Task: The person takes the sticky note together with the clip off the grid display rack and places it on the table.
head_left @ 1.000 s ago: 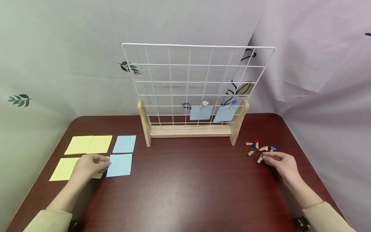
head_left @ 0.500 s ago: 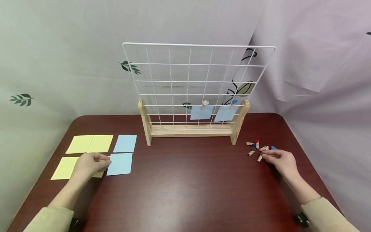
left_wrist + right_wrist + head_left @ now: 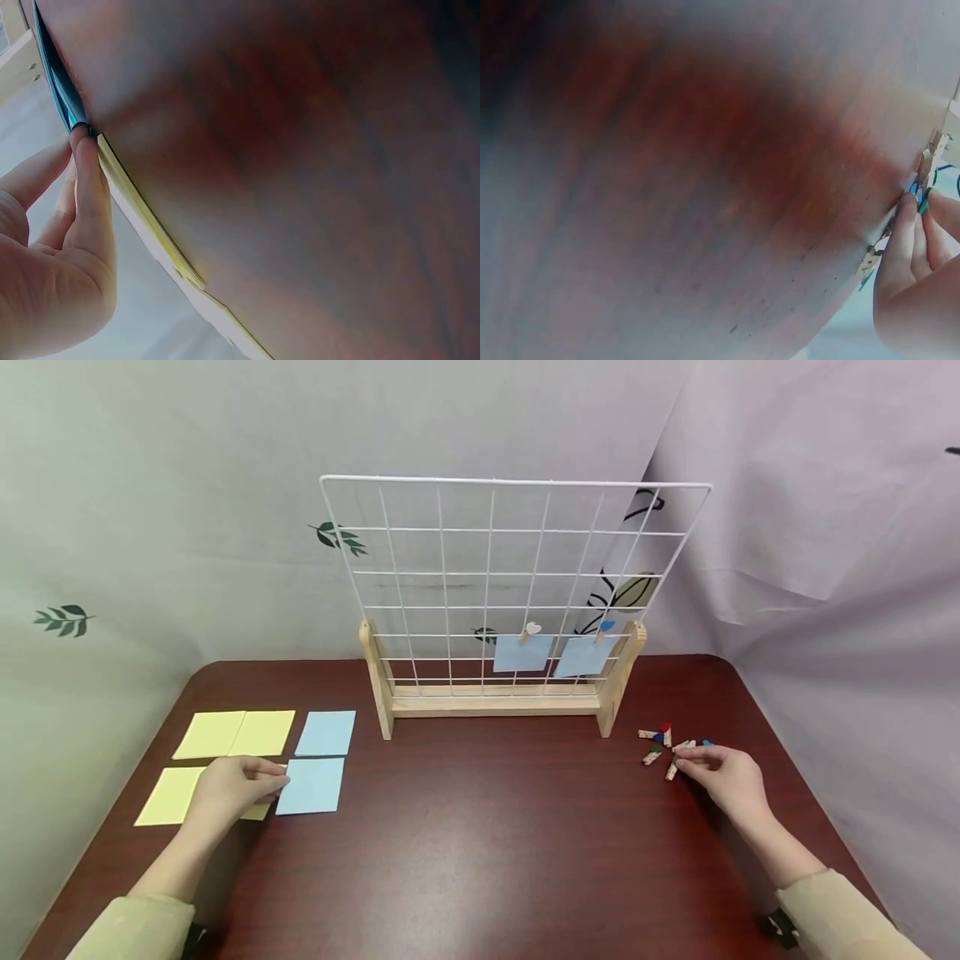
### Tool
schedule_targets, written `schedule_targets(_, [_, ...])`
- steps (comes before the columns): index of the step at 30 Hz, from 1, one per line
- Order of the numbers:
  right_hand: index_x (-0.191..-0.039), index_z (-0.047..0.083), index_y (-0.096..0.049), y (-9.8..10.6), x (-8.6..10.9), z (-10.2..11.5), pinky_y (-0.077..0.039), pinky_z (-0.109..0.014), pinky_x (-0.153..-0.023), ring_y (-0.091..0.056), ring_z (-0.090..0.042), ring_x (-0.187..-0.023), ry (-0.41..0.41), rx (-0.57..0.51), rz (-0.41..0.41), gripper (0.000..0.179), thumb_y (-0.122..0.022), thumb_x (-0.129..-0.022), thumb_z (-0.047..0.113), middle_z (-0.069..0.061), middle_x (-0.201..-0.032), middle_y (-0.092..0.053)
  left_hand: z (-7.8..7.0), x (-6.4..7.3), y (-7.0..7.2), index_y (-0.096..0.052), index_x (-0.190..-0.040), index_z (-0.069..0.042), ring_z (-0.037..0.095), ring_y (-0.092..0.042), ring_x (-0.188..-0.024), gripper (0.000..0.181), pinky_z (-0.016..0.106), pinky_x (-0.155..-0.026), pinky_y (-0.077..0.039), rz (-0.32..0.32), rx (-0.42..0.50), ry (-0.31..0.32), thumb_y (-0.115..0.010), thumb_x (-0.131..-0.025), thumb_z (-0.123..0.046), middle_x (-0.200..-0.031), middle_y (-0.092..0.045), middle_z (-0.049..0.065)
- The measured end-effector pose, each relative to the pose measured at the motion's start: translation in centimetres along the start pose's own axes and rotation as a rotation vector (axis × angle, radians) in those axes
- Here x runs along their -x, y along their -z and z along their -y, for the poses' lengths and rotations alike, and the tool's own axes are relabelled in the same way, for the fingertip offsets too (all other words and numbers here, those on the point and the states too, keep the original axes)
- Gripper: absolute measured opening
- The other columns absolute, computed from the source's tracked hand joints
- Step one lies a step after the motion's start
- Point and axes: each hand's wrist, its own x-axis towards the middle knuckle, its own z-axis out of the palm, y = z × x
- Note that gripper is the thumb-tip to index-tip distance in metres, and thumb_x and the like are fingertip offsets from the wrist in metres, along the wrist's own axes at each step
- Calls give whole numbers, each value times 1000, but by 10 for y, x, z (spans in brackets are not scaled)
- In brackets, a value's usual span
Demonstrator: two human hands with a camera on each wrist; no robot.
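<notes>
In the head view my left hand (image 3: 228,789) reaches over the yellow notes and pinches the left edge of the nearer blue sticky note (image 3: 310,787). The left wrist view shows that blue note (image 3: 61,82) bending at the fingertips. A second blue sticky note (image 3: 326,732) lies just behind it. At the right, my right hand (image 3: 731,781) pinches the heart end of a small wooden clothespin (image 3: 671,772) between thumb and fingers. In the right wrist view, green and blue hearts show close together at those fingertips. Other clothespins (image 3: 652,759) lie around it, some partly hidden by the hand.
A white wire grid (image 3: 487,574) stands on a wooden base (image 3: 495,703) at the back middle. Two blue notes (image 3: 522,654) hang low on its right side, clipped with heart clothespins. Several yellow notes (image 3: 213,733) lie at the left, one mostly under my left hand.
My right hand has shifted slightly inward over the clothespins and covers more of the blue-heart one. The left hand keeps its place at the blue note's edge.
</notes>
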Motion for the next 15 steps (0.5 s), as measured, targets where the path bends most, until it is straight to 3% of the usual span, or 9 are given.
schedule_targets(9, [-109,-5,-80,1,1,-2,-42,-10,-67,-47,26,-73,-23,-21,22,27,-82,-93,17,-18,-90,-82,-1,1,-1,-77,-111,10,22,-81,-75,34,31,-68,-59,-8,-5,11,-79,-95,-20,-91,-81,21])
schedule_targets(15, [-106,-5,-81,0,-1,-1,-43,-11,-66,-49,24,-72,23,-18,4,23,-82,-93,15,-19,-89,-82,0,4,1,-79,-109,7,12,-74,-73,33,29,-68,-51,-31,-52,8,-79,-94,-22,-88,-82,17])
